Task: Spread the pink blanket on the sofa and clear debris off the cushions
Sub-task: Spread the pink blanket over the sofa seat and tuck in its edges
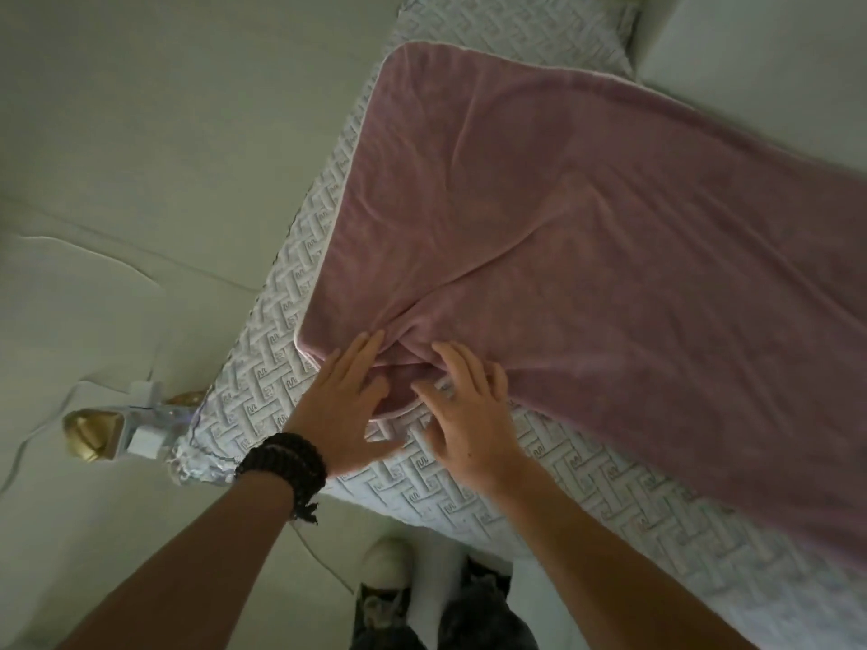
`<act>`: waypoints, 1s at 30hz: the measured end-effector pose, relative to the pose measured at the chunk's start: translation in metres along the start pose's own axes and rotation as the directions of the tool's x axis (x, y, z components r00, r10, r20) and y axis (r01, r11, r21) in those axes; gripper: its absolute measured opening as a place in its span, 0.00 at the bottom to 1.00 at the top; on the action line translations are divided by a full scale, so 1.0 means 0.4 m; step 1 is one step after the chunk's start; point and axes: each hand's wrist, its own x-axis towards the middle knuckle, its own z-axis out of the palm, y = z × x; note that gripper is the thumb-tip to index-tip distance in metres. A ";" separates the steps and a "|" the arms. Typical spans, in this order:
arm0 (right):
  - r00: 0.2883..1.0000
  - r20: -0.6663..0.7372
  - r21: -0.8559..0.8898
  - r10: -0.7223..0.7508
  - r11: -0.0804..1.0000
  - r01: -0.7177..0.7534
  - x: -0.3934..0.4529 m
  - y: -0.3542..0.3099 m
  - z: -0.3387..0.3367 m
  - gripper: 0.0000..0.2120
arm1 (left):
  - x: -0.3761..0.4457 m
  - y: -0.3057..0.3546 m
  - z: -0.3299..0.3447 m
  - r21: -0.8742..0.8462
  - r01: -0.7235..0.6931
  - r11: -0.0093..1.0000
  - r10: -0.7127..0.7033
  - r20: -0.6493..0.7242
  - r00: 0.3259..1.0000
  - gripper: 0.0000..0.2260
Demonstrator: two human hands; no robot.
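The pink blanket [586, 236] lies spread over the sofa's white quilted cushion cover [262, 368], with a bunched fold at its near corner. My left hand [342, 410], a dark bead bracelet on its wrist, lies flat with fingers apart, fingertips resting on the blanket's near corner. My right hand [464, 415] is spread beside it, fingers pressing into the fold at the blanket's edge. Neither hand clearly grips the cloth. No debris shows on the cushion.
A gold sofa leg [87, 433] with a white plug block and cable [145, 424] sits at the sofa's left corner on the pale floor [117, 180]. My shoe [387, 562] stands close to the sofa's front edge.
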 end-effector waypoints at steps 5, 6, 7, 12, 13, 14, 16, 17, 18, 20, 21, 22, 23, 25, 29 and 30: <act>0.985 -0.130 -0.088 0.111 0.989 -0.123 0.002 -0.038 0.031 0.12 | 0.005 -0.010 -0.008 0.096 -0.075 0.993 0.090 -0.162 0.983 0.04; 0.978 -0.173 -0.088 0.113 0.988 -0.130 0.005 -0.043 0.033 0.09 | 0.002 -0.013 -0.018 0.097 -0.112 0.989 0.129 -0.187 0.974 0.03; 0.969 -0.218 -0.075 0.113 0.988 -0.133 0.002 -0.054 0.036 0.06 | -0.012 -0.022 -0.027 0.079 -0.156 0.985 0.169 -0.204 0.964 0.04; 0.979 -0.202 -0.088 0.039 0.994 -0.058 -0.045 -0.133 0.050 0.08 | -0.137 -0.104 -0.087 -0.110 -0.280 0.954 0.272 -0.084 0.959 0.17; 0.979 -0.189 -0.093 0.071 0.992 -0.090 -0.053 -0.136 0.053 0.08 | -0.155 -0.117 -0.090 -0.125 -0.271 0.954 0.268 -0.041 0.963 0.18; 0.976 -0.187 -0.091 0.110 0.987 -0.129 -0.061 -0.146 0.049 0.09 | -0.177 -0.135 -0.092 -0.130 -0.270 0.954 0.270 -0.023 0.963 0.17; 0.976 -0.159 -0.066 0.151 0.984 -0.163 -0.077 -0.159 0.047 0.11 | -0.207 -0.170 -0.089 -0.114 -0.268 0.957 0.273 0.026 0.962 0.17; 0.985 -0.112 -0.045 0.129 0.990 -0.135 -0.089 -0.170 0.056 0.11 | -0.217 -0.185 -0.088 -0.089 -0.259 0.962 0.264 0.060 0.963 0.18; 0.995 -0.047 -0.007 0.085 0.996 -0.085 -0.106 -0.188 0.070 0.11 | -0.226 -0.199 -0.084 -0.063 -0.247 0.967 0.252 0.085 0.964 0.19; 0.997 0.079 0.121 0.002 0.993 -0.012 -0.143 -0.235 0.099 0.11 | -0.237 -0.215 -0.071 -0.001 -0.243 0.970 0.242 0.076 0.967 0.19; 0.992 0.124 0.180 -0.002 0.983 -0.020 -0.156 -0.256 0.113 0.11 | -0.240 -0.216 -0.062 0.062 -0.234 0.970 0.231 0.054 0.971 0.18; 0.990 0.143 0.225 0.010 0.973 -0.043 -0.163 -0.269 0.127 0.12 | -0.240 -0.211 -0.052 0.150 -0.200 0.968 0.189 0.086 0.978 0.17; 0.988 0.151 0.254 0.030 0.965 -0.068 -0.166 -0.274 0.139 0.14 | -0.239 -0.200 -0.041 0.234 -0.138 0.962 0.107 0.143 0.984 0.16; 0.988 0.145 0.281 0.051 0.956 -0.090 -0.170 -0.268 0.150 0.16 | -0.236 -0.182 -0.022 0.379 -0.006 0.925 -0.099 0.257 0.961 0.19; 0.995 -0.014 0.223 0.097 0.970 -0.091 -0.231 -0.215 0.126 0.12 | -0.236 -0.122 0.002 0.388 0.058 0.920 -0.159 0.235 0.959 0.23; 0.989 -0.054 0.234 0.139 0.964 -0.123 -0.251 -0.196 0.116 0.11 | -0.235 -0.100 0.007 0.345 0.026 0.938 -0.099 0.196 0.976 0.22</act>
